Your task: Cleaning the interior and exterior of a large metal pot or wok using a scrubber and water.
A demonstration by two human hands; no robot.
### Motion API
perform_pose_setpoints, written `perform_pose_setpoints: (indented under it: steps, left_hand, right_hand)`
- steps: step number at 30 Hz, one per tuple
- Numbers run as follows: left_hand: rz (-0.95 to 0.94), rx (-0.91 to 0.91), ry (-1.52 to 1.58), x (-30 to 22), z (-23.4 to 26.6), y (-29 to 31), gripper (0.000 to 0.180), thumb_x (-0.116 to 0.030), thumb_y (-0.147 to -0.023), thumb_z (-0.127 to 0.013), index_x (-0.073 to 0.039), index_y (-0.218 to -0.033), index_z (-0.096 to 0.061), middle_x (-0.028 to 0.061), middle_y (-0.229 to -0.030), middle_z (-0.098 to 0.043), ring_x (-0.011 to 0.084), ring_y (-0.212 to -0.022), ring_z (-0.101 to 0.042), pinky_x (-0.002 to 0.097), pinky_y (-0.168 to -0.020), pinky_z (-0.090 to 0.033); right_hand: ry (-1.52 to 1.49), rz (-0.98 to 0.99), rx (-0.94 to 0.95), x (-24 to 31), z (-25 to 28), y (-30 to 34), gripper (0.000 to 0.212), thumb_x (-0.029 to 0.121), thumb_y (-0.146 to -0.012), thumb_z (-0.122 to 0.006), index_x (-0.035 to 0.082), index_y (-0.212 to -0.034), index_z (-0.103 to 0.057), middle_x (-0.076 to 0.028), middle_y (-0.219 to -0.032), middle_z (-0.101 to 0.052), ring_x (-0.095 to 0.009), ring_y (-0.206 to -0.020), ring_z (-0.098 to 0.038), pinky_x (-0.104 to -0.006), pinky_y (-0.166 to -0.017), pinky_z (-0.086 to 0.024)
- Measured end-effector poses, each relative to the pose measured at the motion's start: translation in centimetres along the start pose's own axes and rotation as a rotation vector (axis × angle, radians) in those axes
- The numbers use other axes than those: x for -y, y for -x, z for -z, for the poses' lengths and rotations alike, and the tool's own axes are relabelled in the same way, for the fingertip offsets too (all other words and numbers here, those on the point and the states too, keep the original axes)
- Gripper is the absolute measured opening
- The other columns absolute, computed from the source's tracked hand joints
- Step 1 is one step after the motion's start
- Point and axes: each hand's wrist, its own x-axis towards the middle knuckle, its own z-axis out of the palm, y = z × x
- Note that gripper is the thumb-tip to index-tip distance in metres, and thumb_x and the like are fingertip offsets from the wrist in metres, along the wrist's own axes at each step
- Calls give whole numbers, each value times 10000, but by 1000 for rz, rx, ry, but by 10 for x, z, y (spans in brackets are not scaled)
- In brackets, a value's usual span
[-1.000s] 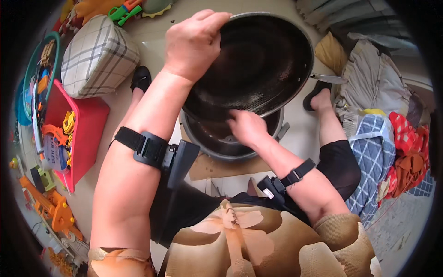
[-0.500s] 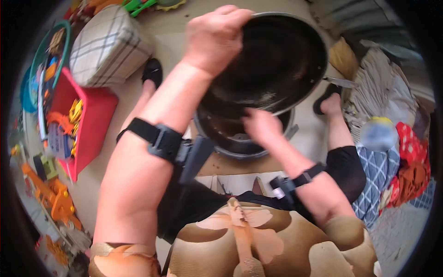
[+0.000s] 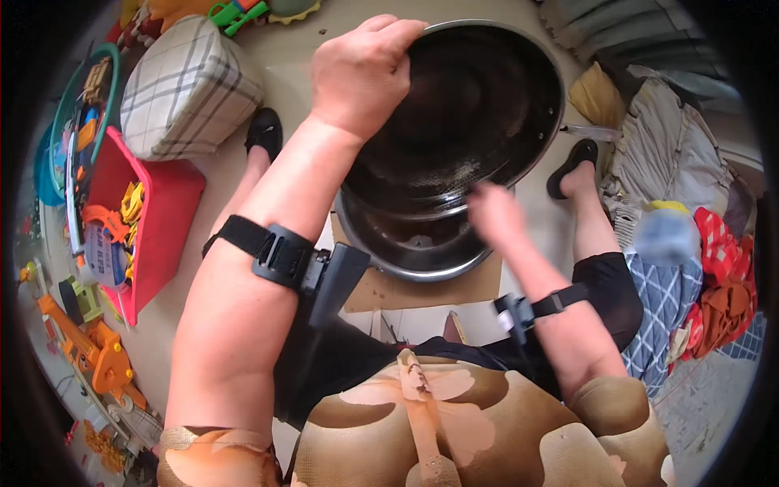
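My left hand (image 3: 361,77) is closed on the upper left rim of a dark wok (image 3: 471,105). The wok is tilted, its dark inner side toward me, and its handle (image 3: 591,132) points right. Below it a round metal basin (image 3: 430,269) with a shiny rim is partly covered by the wok. At the wok's lower edge is my right hand (image 3: 497,217), fingers curled and blurred by motion. Something small and dark shows at its fingertips, too smeared to name. A pale wet-looking patch lies on the wok near that hand.
Under the basin lies a cardboard sheet (image 3: 381,296). To the left stand a red bin (image 3: 166,231) of toys, a teal basket (image 3: 114,61) and a plaid cloth-covered object (image 3: 187,89). Orange toys (image 3: 101,349) lie lower left. Heaped clothes (image 3: 661,146) lie at the right.
My right hand has moved right along the wok's lower edge. The wok and my left hand have shifted slightly left in the picture, the grip unchanged.
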Motion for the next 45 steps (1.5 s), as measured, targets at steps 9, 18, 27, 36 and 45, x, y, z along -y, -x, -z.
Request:
perform_pose_setpoints:
  steps: [9, 18, 27, 36, 45]
  left_hand:
    - [0, -11, -13, 9, 4, 5, 243, -15, -781, -648, -122, -992, -704, 81, -862, -675, 280, -754, -668, 330, -669, -539]
    - [-23, 2, -8, 3, -2, 1, 212, -48, -801, -655, -120, -995, -702, 81, -878, -677, 299, -774, -660, 348, -666, -534]
    - [-13, 20, -22, 5, 4, 4, 223, -26, -794, -656, -121, -990, -705, 84, -874, -676, 278, -763, -671, 334, -669, -533]
    - [-15, 6, 44, 2, 4, 0, 208, -24, -800, -658, -95, -990, -704, 98, -880, -681, 282, -762, -677, 332, -670, -539]
    - [-76, 29, 6, -6, 6, -2, 262, -16, -775, -647, -132, -1005, -698, 79, -853, -664, 288, -764, -660, 344, -663, -534]
  right_hand:
    - [-309, 153, 191, 78, -22, 20, 366, 284, -868, -598, 128, -1192, -668, -194, -1105, -665, -364, -1058, -624, -411, -948, -484]
    - [54, 68, 117, 2, -8, -5, 314, 230, -865, -594, 102, -1141, -672, -198, -1011, -687, -361, -953, -660, -454, -818, -536]
    - [25, 142, 62, 12, -5, 2, 303, 259, -844, -603, 155, -1111, -701, -173, -916, -705, -359, -902, -674, -470, -828, -528]
    - [-114, 144, 56, 63, -29, 19, 286, 256, -878, -566, 144, -1118, -673, -187, -941, -691, -396, -933, -651, -500, -830, -512]
    - [270, 144, -15, -24, 31, -17, 301, 222, -848, -577, 147, -1120, -682, -189, -930, -690, -371, -866, -669, -479, -760, -540]
